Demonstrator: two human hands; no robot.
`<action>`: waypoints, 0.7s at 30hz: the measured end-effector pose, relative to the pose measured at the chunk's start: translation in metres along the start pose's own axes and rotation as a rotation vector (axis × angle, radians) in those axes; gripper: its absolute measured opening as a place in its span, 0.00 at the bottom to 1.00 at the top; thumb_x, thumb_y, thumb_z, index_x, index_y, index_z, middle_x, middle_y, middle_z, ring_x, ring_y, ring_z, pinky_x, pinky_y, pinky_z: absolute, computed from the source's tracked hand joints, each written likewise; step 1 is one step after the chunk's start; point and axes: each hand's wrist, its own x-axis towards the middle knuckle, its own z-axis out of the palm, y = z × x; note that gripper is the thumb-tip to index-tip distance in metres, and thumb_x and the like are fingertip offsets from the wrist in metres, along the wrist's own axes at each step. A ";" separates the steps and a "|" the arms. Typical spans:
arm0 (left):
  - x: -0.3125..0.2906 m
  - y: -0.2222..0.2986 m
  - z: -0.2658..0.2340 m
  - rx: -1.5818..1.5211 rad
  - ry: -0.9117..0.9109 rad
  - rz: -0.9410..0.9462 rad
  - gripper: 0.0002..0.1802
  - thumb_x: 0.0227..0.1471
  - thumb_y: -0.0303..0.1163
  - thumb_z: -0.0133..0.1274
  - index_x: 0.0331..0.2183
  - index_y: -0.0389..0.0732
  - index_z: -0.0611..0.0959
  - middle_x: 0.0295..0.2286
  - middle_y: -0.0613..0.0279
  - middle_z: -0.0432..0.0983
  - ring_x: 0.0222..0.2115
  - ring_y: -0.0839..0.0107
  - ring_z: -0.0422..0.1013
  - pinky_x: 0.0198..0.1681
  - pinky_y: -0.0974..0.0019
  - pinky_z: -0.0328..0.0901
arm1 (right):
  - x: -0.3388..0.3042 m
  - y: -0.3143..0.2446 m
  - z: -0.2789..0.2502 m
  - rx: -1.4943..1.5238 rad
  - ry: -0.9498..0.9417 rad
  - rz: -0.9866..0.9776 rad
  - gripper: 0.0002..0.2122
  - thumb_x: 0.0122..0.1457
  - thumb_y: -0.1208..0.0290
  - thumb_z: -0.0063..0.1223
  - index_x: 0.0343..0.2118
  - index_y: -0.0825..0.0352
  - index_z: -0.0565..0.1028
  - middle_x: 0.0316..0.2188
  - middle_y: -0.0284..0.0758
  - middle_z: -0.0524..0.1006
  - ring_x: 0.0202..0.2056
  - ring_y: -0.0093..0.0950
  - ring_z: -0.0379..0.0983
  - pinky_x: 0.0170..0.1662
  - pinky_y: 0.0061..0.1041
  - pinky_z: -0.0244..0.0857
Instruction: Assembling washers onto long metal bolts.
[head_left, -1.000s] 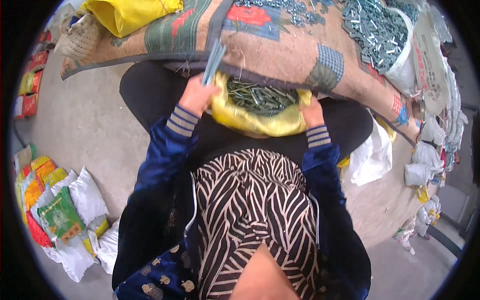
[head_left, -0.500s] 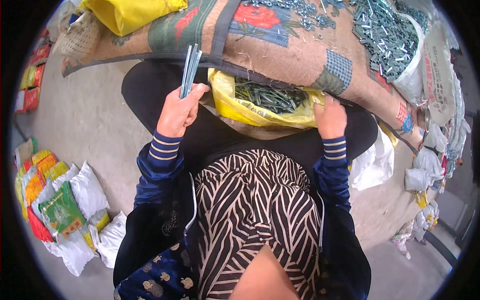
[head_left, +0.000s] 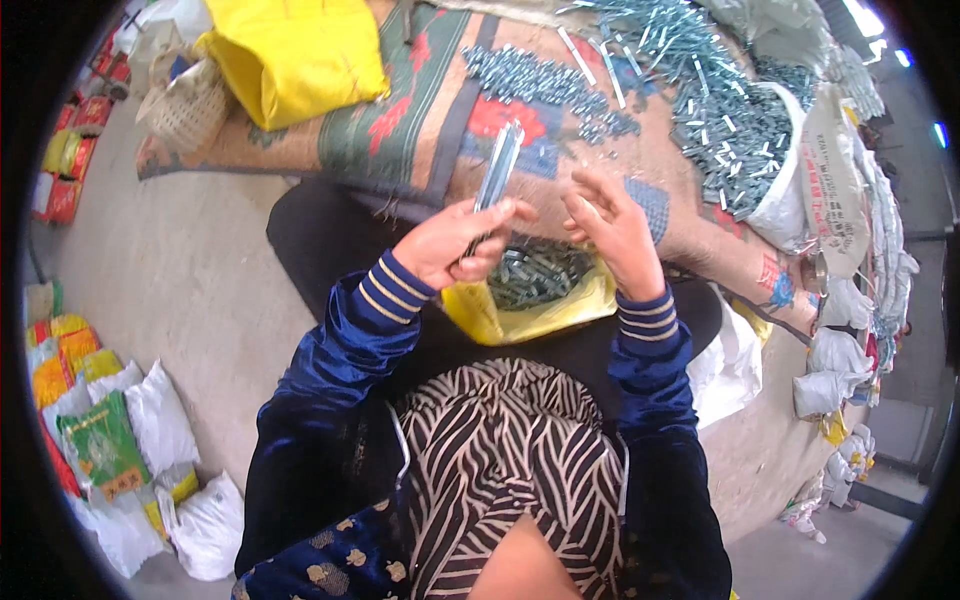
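My left hand [head_left: 445, 245] is closed round a small bundle of thin silvery metal rods [head_left: 499, 165], which stick up out of the fist. To its right, my right hand [head_left: 622, 235] is raised with the fingers apart and slightly bent, and I see nothing in it. Below both hands a yellow sack [head_left: 535, 325] sits open in my lap. Many similar metal pieces [head_left: 540, 275] lie inside it, partly hidden by my left hand.
A patterned mat-covered surface [head_left: 590, 190] lies ahead, bearing a pile of small shiny metal parts [head_left: 540, 75] and a large heap of short rods [head_left: 730, 140]. A yellow bag [head_left: 300, 60] and a woven basket [head_left: 185, 115] are at far left; filled bags [head_left: 105, 445] stand on the floor.
My left hand has moved right with the rods, over the sack. My right hand has let go of the sack's rim and risen toward the rods. The view has shifted.
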 end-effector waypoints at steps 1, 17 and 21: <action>0.011 -0.002 0.001 0.020 -0.026 -0.040 0.19 0.60 0.43 0.42 0.46 0.40 0.73 0.15 0.75 0.55 0.10 0.86 0.48 0.11 0.80 0.43 | 0.010 -0.008 -0.001 0.061 0.068 -0.055 0.19 0.55 0.70 0.56 0.48 0.74 0.68 0.28 0.33 0.74 0.25 0.17 0.71 0.26 0.14 0.66; 0.128 0.072 0.020 0.195 0.079 -0.004 0.18 0.59 0.40 0.45 0.49 0.42 0.71 0.16 0.76 0.57 0.15 0.86 0.53 0.15 0.81 0.48 | 0.132 0.051 -0.222 -1.296 0.805 -0.297 0.11 0.51 0.69 0.53 0.38 0.63 0.76 0.31 0.41 0.76 0.34 0.41 0.72 0.38 0.38 0.65; 0.122 0.083 -0.007 0.135 0.047 0.049 0.15 0.57 0.39 0.48 0.45 0.45 0.74 0.16 0.75 0.59 0.13 0.84 0.53 0.13 0.78 0.48 | 0.167 0.043 -0.237 -1.563 0.586 -0.098 0.11 0.54 0.66 0.48 0.38 0.61 0.76 0.39 0.42 0.74 0.43 0.43 0.67 0.43 0.40 0.62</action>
